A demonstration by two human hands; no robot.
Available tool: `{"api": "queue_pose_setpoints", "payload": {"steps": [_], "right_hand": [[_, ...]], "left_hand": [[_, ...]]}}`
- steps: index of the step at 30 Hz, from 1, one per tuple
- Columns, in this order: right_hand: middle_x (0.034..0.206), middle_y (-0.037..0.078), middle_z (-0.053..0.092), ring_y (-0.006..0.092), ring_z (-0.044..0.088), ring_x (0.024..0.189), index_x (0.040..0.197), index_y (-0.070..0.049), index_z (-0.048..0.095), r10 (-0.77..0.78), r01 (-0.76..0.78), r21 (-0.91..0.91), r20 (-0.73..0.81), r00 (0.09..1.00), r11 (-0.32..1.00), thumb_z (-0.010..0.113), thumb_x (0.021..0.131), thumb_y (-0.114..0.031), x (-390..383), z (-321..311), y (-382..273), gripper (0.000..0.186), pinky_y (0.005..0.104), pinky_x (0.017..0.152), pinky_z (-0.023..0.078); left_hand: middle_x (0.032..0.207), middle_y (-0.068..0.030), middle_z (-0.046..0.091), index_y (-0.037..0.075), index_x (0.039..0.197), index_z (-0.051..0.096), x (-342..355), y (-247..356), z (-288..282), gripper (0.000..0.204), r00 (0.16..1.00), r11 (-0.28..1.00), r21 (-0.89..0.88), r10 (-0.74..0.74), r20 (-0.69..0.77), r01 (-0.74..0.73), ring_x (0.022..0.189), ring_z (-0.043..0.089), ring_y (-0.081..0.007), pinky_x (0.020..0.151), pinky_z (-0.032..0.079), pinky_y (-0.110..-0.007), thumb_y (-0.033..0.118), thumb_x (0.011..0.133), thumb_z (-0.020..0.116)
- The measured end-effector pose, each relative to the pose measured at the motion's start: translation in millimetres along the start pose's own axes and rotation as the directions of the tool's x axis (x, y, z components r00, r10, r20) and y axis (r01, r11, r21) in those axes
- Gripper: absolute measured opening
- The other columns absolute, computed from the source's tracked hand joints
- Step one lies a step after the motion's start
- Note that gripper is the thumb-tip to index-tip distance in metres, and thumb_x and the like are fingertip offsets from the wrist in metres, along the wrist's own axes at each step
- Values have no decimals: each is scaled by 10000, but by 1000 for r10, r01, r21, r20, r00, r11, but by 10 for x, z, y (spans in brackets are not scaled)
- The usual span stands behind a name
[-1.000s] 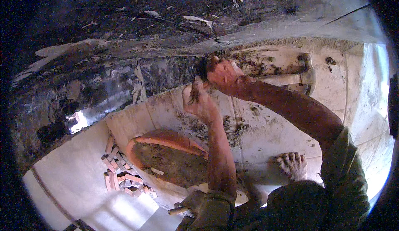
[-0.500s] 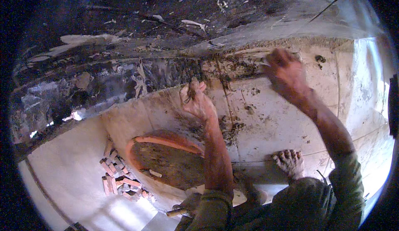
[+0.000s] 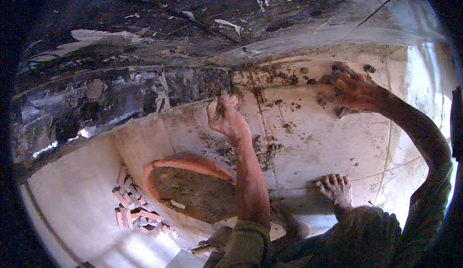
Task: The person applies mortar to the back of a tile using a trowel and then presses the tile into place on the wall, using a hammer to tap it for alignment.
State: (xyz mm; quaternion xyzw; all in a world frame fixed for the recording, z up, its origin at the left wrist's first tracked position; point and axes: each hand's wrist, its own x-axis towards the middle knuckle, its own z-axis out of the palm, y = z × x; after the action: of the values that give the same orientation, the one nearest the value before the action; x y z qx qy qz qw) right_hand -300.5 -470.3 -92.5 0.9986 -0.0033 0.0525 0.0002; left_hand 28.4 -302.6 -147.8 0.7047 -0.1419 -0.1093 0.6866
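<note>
My left hand [image 3: 229, 116] is raised near the foot of a dark, sooty wall, its fingers curled together. Something dark shows at those fingers, too unclear to name. To the right, my right hand [image 3: 352, 92] lies low over the pale tiled surface [image 3: 328, 137], fingers spread apart. Dark clumps of mud [image 3: 313, 81] lie by its fingertips, and more mud is smeared along the strip at the wall's base. An orange-rimmed basin [image 3: 156, 164] with brown mud in it stands left of my left forearm.
A heap of broken bricks [image 3: 128, 217] lies on the floor beyond the basin. The sooty wall [image 3: 193, 82] runs across the far side. My bare foot [image 3: 335, 188] rests on the tiles below my right hand. A short tan stick-like piece [image 3: 203, 249] shows at the bottom.
My right hand has moved slightly right and down, and its fingers have spread over the tiles. The left hand has barely moved.
</note>
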Motion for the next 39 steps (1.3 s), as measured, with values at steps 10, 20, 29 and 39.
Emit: {"api": "queue_pose_setpoints", "payload": {"steps": [10,20,29,39], "right_hand": [[792,73,472,265,521,715,846,-119,604,-41,36,314,8,999,949,701,538,-342,209,-39,-313,392,426,561,431],[810,104,459,282,513,690,697,-101,538,54,-7,432,-98,994,902,691,473,-465,509,-62,-434,453,407,528,399],[811,104,458,274,506,728,655,-95,540,69,-28,425,-81,994,905,690,531,-525,489,-39,-521,472,416,555,405],[825,111,477,278,513,742,671,-114,574,76,-72,430,8,997,900,680,591,-558,374,-66,-586,463,403,580,415]], "left_hand": [[730,-143,646,-16,812,552,-127,446,182,86,999,993,108,41,-16,-39,629,625,-189,601,543,-313,60,850,565],[700,-139,645,0,788,563,-148,399,229,131,998,1000,15,21,-60,-20,618,618,-184,623,497,-284,77,812,666],[707,-146,646,-3,786,562,-177,496,265,151,999,994,112,-4,-41,8,609,622,-199,609,531,-300,95,805,676],[720,-151,645,-19,803,547,-185,435,253,118,999,998,65,-7,-34,9,622,627,-199,629,536,-293,67,801,628]]}}
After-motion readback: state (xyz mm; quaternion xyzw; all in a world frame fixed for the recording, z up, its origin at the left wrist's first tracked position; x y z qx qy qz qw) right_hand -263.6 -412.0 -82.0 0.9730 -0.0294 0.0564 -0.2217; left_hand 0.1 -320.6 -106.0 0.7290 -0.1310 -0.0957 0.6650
